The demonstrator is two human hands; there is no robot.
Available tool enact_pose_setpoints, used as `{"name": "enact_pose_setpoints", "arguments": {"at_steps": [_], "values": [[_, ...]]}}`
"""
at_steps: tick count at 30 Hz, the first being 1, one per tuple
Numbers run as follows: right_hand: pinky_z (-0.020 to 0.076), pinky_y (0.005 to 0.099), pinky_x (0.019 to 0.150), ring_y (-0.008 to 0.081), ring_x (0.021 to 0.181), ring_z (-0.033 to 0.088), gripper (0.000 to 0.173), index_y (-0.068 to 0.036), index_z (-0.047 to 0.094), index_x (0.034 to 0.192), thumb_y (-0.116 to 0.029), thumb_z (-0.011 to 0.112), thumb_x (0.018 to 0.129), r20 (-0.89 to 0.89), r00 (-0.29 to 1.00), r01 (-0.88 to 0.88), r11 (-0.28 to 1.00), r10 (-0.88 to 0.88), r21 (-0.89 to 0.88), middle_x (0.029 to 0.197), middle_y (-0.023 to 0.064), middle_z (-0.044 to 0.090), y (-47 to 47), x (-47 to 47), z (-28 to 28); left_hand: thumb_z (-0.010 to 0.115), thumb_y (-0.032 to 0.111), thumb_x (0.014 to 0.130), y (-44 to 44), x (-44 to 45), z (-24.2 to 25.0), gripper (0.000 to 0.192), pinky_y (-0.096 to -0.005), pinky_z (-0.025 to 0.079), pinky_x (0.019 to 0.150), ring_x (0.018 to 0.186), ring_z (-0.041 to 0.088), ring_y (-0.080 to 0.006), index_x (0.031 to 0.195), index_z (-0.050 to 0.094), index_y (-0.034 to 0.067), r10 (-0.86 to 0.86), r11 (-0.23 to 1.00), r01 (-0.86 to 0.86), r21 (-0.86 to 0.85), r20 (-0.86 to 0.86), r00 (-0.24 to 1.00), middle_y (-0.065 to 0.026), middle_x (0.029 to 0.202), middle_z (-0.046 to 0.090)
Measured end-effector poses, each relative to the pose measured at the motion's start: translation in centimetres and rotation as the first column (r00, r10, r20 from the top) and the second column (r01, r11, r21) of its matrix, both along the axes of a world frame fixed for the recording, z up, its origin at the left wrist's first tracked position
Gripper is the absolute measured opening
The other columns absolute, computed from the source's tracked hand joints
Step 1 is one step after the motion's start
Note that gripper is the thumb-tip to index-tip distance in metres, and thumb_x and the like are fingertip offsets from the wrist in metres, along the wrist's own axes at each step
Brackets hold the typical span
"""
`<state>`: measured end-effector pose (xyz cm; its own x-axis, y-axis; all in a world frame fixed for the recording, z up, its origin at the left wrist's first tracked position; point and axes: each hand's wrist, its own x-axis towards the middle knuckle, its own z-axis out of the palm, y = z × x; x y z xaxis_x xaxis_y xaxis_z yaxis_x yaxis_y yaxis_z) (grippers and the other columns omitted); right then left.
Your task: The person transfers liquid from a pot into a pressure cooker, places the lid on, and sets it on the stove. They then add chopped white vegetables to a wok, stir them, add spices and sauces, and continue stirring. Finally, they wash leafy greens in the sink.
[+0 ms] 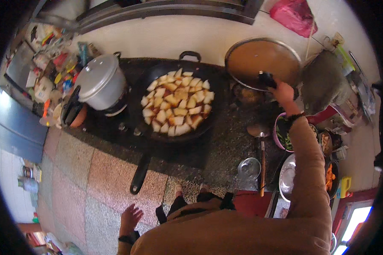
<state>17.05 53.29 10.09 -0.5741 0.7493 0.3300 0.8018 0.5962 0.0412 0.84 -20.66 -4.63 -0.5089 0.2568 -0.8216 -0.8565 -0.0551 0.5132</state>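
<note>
My right hand [284,94] reaches to the back right of the dark stone counter, its fingers closed on the black knob of a large glass pan lid [258,60]. The lid stands tilted up near the back wall, with a metal rim. My left hand [131,216] hangs low at the left of my body, holding nothing, its fingers apart. Between them and further forward, a black wok [204,134] sits on the stove, full of pale chunks [178,111] in brown liquid. The wok's long black handle [141,175] points towards me.
Left of the wok stands a lidded metal pot [103,83]. A wooden-handled ladle [262,159] and a glass bowl [249,168] lie on the counter's right part. Beyond are a pink-rimmed colander [277,140], a metal bowl [286,178] and a dish of orange pieces [331,178].
</note>
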Motion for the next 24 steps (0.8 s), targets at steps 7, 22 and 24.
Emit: {"name": "enact_pose_setpoints", "arguments": {"at_steps": [7, 22, 24], "values": [[0.0459, 0.0429, 0.07, 0.0348, 0.078, 0.058, 0.047, -0.009, 0.054, 0.106, -0.032, 0.064, 0.066, -0.098, 0.977, -0.2, 0.97, 0.187, -0.14, 0.084, 0.0184, 0.061, -10.9, -2.2, 11.0, 0.045, 0.021, 0.086, -0.8, -4.2, -2.1, 0.035, -0.0439, 0.044, 0.084, 0.095, 0.05, -0.0316, 0.117, 0.044, 0.003, -0.047, 0.997, 0.045, 0.069, 0.025, 0.999, -0.0153, 0.1, 0.049], [0.0419, 0.0285, 0.044, 0.0144, 0.046, 0.051, 0.047, -0.002, 0.058, 0.103, -0.025, 0.067, 0.063, -0.291, 0.9, -0.434, 0.607, 0.325, -0.666, 0.06, 0.0062, 0.055, -21.5, -21.5, 3.4, 0.047, 0.021, 0.085, -10.0, -5.4, -4.5, 0.037, -0.0431, 0.045, 0.082, 0.094, 0.048, -0.0298, 0.118, 0.043, 0.006, 0.112, 0.987, -0.117, 0.111, 0.049, 0.993, -0.0128, 0.106, 0.046], [0.0413, 0.0285, 0.044, 0.0145, 0.045, 0.051, 0.042, -0.002, 0.06, 0.097, -0.025, 0.067, 0.062, -0.319, 0.876, -0.479, 0.572, 0.362, -0.666, 0.059, 0.0056, 0.055, -21.3, -22.1, 2.9, 0.049, 0.018, 0.084, -11.0, -5.0, -4.5, 0.037, -0.0421, 0.045, 0.079, 0.092, 0.047, -0.0292, 0.118, 0.043, 0.006, 0.214, 0.972, -0.223, 0.073, 0.109, 0.971, -0.0132, 0.107, 0.044]]}}
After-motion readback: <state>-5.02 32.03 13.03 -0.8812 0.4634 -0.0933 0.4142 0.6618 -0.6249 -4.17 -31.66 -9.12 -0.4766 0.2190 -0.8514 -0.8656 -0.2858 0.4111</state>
